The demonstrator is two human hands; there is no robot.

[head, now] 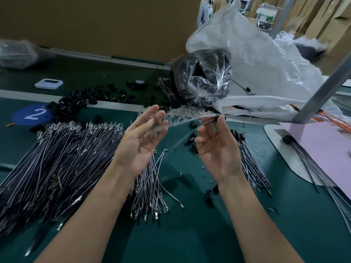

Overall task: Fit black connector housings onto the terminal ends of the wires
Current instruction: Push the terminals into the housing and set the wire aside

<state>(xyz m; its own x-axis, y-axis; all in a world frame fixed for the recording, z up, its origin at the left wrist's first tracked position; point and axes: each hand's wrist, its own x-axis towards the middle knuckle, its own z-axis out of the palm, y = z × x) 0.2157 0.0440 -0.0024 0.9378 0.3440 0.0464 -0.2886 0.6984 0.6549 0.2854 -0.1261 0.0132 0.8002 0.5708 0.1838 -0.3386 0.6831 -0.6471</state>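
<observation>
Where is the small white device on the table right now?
In the head view the white device lies far left, beyond the blue circle marked 2 and left of the loose black housings.

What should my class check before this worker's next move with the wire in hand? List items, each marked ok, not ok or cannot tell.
1. Right hand pinches the wire near its black housing: ok.
2. Housing fully seated: cannot tell, blurred.
3. Left hand open, fingers straight, gripping nothing: ok.
4. Unfitted wires piled on the table at left: ok.
5. Loose housings lying beyond that pile: ok.
</observation>
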